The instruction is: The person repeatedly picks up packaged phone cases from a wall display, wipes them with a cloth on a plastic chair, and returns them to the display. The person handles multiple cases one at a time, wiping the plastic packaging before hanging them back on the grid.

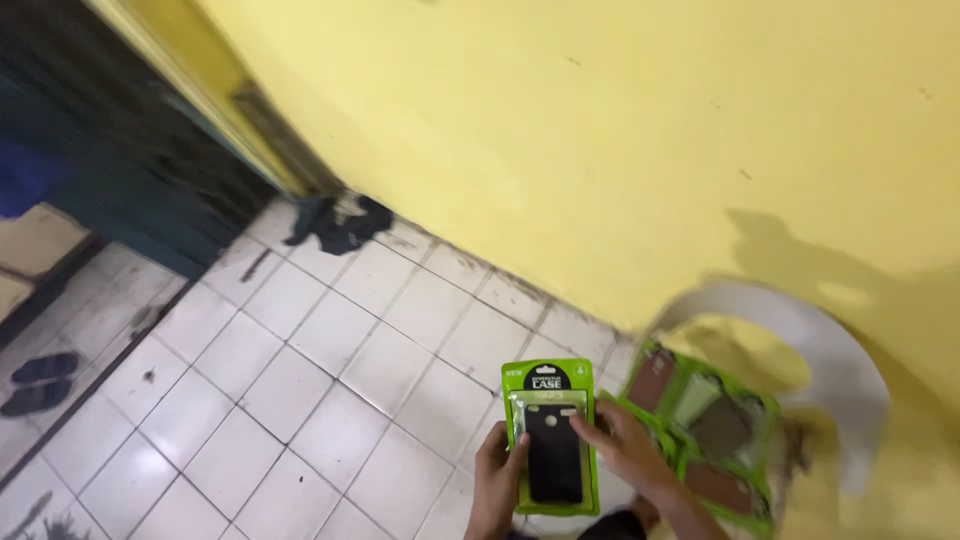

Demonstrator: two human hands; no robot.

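- Green-edged clear packet holding a black phone case (552, 440), upright, front face toward the camera; it sits low in the view, above the white floor tiles, just left of the white plastic chair (840, 350).
- Left hand (497, 478): closed on the packet's left edge, thumb across the front, remaining fingers wrapped behind and hidden.
- Right hand (630, 445): fingers bent, tips pressed on the packet's right edge about halfway up; it pinches that edge, with the thumb mostly out of sight. Wrist runs down and right toward the chair.
- Chair: white, curved backrest, blurred; stands against the yellow wall (620, 130), which fills the view above and behind it.
- Stack of similar green-edged packets (705, 430) lies on the chair seat, just right of the held packet. Brown and grey cases show through the clear fronts. Exact count cannot be told through the blur.
- Tiled floor (300, 370): white square tiles with dark grout, spreading left of the chair.
- Dark crumpled cloth (340, 225) lies on the tiles at the wall's foot, well left of the chair and farther away.
- Pair of dark sandals (38, 382) lies side by side on the floor, far left of the chair, near the frame edge.
- Dark doorway (120, 130) lies beyond the wall's end, upper left, well apart from the chair.
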